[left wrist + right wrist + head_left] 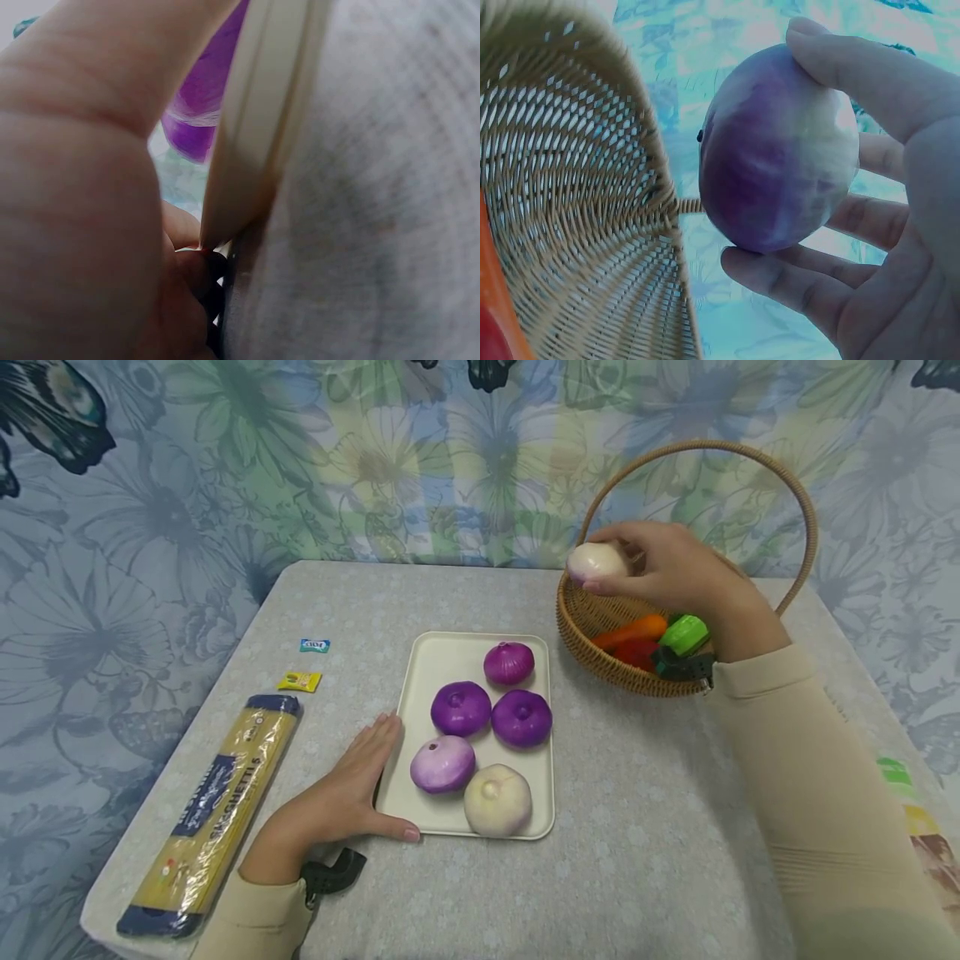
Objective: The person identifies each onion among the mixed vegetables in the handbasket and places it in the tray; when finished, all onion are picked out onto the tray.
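In the head view my right hand (667, 564) holds a white-and-purple onion (597, 562) above the rim of a wicker basket (600, 668). The right wrist view shows the thumb on one side of this onion (772, 157) and fingertips on the other. My left hand (348, 789) rests at the left edge of a cream tray (442, 652), fingers straight along the side and thumb near the front-left corner. On the tray lie several onions: three deep purple onions (522, 718), a pale purple onion (443, 764) and a whitish one (498, 800).
An orange carrot (633, 631), a red vegetable (637, 653) and a green one (685, 635) lie in the basket. Left of the tray are a spaghetti pack (217, 818), a yellow packet (300, 682) and a blue packet (315, 646). A colourful package (915, 827) shows at the right edge.
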Available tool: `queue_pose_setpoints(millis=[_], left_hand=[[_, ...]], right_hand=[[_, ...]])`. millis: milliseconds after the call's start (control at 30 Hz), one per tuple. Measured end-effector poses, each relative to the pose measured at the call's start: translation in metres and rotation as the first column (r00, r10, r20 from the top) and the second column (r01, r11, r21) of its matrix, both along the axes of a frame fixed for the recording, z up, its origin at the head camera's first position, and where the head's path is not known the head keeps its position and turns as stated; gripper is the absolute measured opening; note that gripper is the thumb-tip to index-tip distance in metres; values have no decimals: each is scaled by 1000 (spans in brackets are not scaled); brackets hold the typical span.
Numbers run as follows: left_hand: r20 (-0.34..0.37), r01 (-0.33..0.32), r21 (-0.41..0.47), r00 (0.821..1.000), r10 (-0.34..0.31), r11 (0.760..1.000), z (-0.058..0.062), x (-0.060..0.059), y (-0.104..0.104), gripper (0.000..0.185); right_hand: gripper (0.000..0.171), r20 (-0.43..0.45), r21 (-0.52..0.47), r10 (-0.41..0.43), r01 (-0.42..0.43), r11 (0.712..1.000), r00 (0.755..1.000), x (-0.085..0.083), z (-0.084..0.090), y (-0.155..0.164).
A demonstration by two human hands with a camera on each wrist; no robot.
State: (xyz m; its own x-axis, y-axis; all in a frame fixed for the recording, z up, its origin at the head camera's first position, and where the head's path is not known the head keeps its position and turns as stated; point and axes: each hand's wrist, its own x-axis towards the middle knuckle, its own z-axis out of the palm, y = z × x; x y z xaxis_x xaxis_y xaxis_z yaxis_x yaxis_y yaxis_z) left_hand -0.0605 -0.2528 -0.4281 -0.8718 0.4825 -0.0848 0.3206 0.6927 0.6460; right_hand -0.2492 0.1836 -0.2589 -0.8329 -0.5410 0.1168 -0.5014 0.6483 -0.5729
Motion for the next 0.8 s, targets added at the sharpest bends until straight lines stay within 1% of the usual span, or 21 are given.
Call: queue_pose_setpoints(millis=[367,567,700,800], left_hand=[[-1,-3,-7,1000,3,1000,0,1,0,151],[3,-7,-1,1000,7,1000,-1,1,0,151],[-5,-3,-8,1000,3,1000,-1,1,0,151],[-6,-1,-14,1000,1,1000,-1,0,0,151]], right_hand=[[56,-103,-86,96,-105,991,990,5,-17,-25],[54,-178,-128,156,-180,975,972,10,-25,-38],[58,-231,-164,158,-198,966,960,12,-30,-43],[60,-240,-191,131,-179,965,962,13,-34,-47]])
